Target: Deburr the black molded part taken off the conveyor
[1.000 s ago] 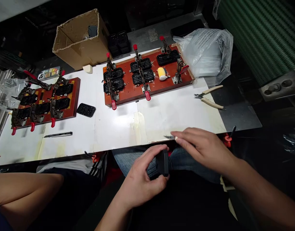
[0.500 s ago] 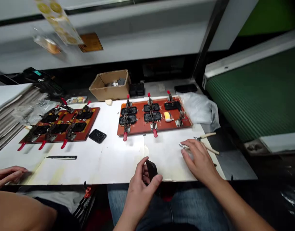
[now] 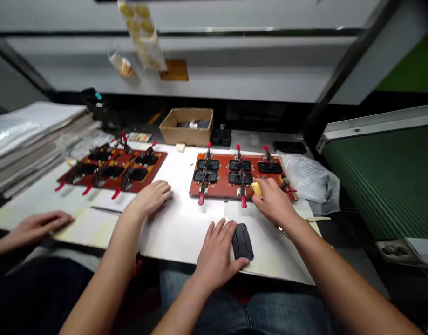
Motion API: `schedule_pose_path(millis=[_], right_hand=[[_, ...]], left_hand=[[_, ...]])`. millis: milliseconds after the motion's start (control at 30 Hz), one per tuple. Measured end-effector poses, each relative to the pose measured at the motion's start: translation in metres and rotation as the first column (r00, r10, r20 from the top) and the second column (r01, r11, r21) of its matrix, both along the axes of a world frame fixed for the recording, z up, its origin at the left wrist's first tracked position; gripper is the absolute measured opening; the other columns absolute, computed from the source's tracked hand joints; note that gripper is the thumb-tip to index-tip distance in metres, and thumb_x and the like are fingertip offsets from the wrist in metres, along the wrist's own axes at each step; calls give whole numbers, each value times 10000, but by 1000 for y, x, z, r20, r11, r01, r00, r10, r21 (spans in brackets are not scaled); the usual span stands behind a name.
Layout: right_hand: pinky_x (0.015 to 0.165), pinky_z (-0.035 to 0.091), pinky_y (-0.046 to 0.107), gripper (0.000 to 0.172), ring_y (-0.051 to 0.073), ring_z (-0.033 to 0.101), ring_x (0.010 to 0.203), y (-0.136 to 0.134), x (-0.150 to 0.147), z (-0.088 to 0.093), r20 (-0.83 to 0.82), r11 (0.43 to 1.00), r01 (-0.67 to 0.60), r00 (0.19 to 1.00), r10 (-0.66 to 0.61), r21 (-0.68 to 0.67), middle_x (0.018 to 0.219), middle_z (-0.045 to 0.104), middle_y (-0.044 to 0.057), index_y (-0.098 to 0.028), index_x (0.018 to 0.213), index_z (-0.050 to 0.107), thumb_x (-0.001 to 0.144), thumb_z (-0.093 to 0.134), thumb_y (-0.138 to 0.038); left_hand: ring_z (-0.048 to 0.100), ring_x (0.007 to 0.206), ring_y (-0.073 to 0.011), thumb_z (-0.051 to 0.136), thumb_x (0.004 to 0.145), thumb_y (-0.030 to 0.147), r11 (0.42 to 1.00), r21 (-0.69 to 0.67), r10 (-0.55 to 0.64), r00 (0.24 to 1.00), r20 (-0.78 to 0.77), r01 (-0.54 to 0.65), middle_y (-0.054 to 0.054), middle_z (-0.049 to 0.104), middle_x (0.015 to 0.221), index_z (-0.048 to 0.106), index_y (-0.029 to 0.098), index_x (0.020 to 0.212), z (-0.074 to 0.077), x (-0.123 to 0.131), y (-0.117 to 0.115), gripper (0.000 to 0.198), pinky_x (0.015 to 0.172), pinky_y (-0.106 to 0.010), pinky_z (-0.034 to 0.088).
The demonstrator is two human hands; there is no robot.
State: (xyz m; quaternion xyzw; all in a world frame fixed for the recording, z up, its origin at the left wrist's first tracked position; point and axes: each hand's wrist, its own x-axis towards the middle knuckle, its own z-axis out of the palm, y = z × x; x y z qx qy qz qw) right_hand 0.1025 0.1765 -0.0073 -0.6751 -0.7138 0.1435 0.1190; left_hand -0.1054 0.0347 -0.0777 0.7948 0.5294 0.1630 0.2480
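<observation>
My left hand (image 3: 217, 256) rests on the white table covering, holding a black plastic cover (image 3: 243, 243) by its left side, fingers along the edge and thumb at the near corner. The cover lies with its ridged face up. Further out, my right hand (image 3: 275, 201) closes its thumb and fingers around a small yellow sponge-like piece (image 3: 256, 189) at the near right part of a red-brown fixture board (image 3: 227, 190). That board carries black plastic parts (image 3: 240, 165) under toggle clamps with red handles (image 3: 243, 201). Below my right wrist, hand tools are mostly hidden.
A co-worker's hands (image 3: 152, 199) (image 3: 42, 227) lie at the left, near a second fixture board (image 3: 158, 165). Behind stands a cardboard box (image 3: 186, 136) with small parts. A clear plastic bag (image 3: 311, 179) and a green conveyor (image 3: 384, 163) are at the right.
My right hand has left the metal-tipped tool and moved forward to the yellow piece. My left hand has laid the black cover down flat. A co-worker's arm has reached in from the left.
</observation>
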Motion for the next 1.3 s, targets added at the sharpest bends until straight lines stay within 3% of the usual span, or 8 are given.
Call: schedule_pose_path(millis=[133,233,300,467,733,900,1133,1300], right_hand=[[976,572,379,364,256,675,1166,-83,13,-30,-195,979,-196,959,205,63,1324,638,95,-267,1382,582,1020,579,-303],[950,595,385,226,244,691,1121,-130,21,-56,-400,967,-228,880,255,115,1225,694,77,-267,1239,651,1025,600,-316],[969,598,404,213,248,692,1138,-143,21,-68,-414,967,-220,874,253,128,1226,706,87,-262,1231,654,1027,597,-284],[1015,584,443,295,252,685,1171,-126,18,-69,-325,936,-315,878,350,158,1263,722,94,-258,1321,622,1029,593,-223],[840,594,364,182,232,722,987,-107,16,-53,-309,930,-365,879,362,52,1110,738,72,-246,1207,652,1035,596,-271],[750,570,341,87,222,709,867,-99,15,-49,-267,957,-288,920,287,39,1007,724,45,-249,1060,650,992,658,-303],[704,535,311,107,187,660,773,-98,11,-51,-295,973,-228,929,225,26,949,694,20,-243,997,632,958,711,-303],[753,519,315,109,196,674,844,-94,15,-51,-320,956,-295,906,277,-6,966,706,9,-248,1016,641,956,726,-282]], left_hand=[[282,1614,-384,827,791,611,999,41,-36,999,31,34,-141,449,1681,341,177,1613,-5,2,0,1049,1340,-652,194],[247,1619,-404,831,775,629,998,42,-47,999,26,46,-117,380,1724,346,196,1619,-7,2,1,1066,1342,-654,154],[230,1621,-405,818,801,604,998,34,-53,998,17,52,-88,374,1731,346,208,1621,-8,3,1,1026,1345,-650,126],[226,1617,-385,804,824,585,999,16,-51,998,41,51,-67,457,1686,287,201,1641,-8,5,2,1040,1351,-616,95],[249,1609,-395,835,814,541,999,-5,-33,995,91,33,-72,493,1660,323,186,1621,-8,5,3,1020,1350,-602,77],[269,1602,-399,827,825,532,1000,-3,-21,996,84,22,-84,499,1655,328,183,1619,-7,6,5,1001,1346,-603,92],[252,1609,-391,796,843,571,1000,-2,-28,999,46,28,-82,501,1654,328,162,1615,-7,6,6,991,1351,-588,78],[255,1608,-393,777,854,591,999,1,-39,998,46,39,-80,508,1649,344,166,1609,-7,7,6,969,1351,-587,84]])
